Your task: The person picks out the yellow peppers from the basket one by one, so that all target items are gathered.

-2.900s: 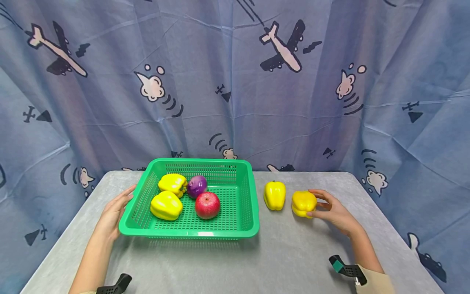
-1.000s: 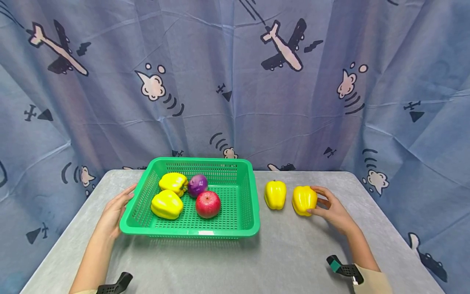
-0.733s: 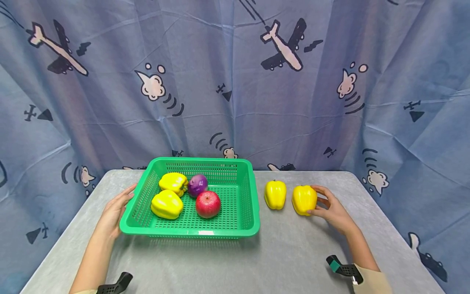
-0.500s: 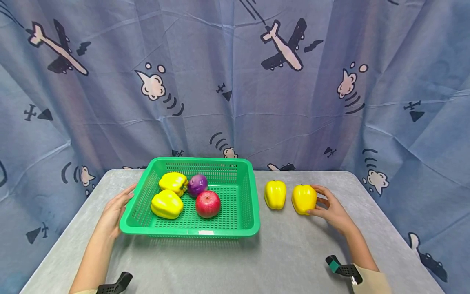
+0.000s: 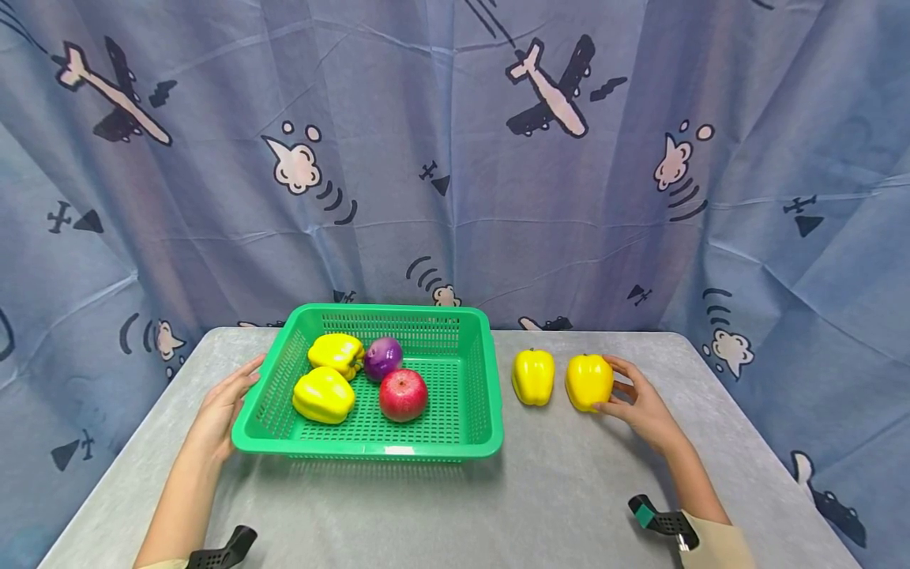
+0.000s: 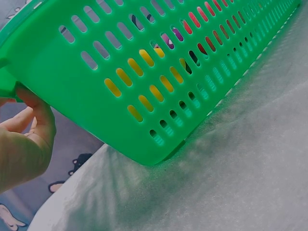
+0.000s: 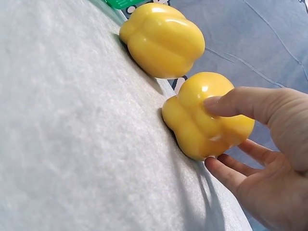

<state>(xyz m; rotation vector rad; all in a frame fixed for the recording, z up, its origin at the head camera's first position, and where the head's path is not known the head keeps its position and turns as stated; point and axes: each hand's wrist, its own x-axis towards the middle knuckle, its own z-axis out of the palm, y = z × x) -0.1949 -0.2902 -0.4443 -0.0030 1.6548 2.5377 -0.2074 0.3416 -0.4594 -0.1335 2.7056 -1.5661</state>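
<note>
My right hand (image 5: 637,405) holds a yellow bell pepper (image 5: 588,382) from its right side. In the right wrist view, the thumb lies on the pepper's near face and the fingertips are at its lower side, low at the grey tabletop. A second yellow bell pepper (image 5: 532,378) lies just left of it, a small gap between them. My left hand (image 5: 217,412) grips the left rim of a green plastic basket (image 5: 366,450); in the left wrist view its thumb and fingers are bent at the rim's edge.
Inside the basket are two yellow bell peppers (image 5: 323,395), a purple onion (image 5: 382,359) and a red pomegranate-like fruit (image 5: 403,395). The grey table (image 5: 569,490) ends at the back against a blue curtain (image 5: 398,158) printed with airplanes.
The pepper at my right hand has turned, its lobed end swinging toward me and its stem now at the far end. My left hand and the basket hold still.
</note>
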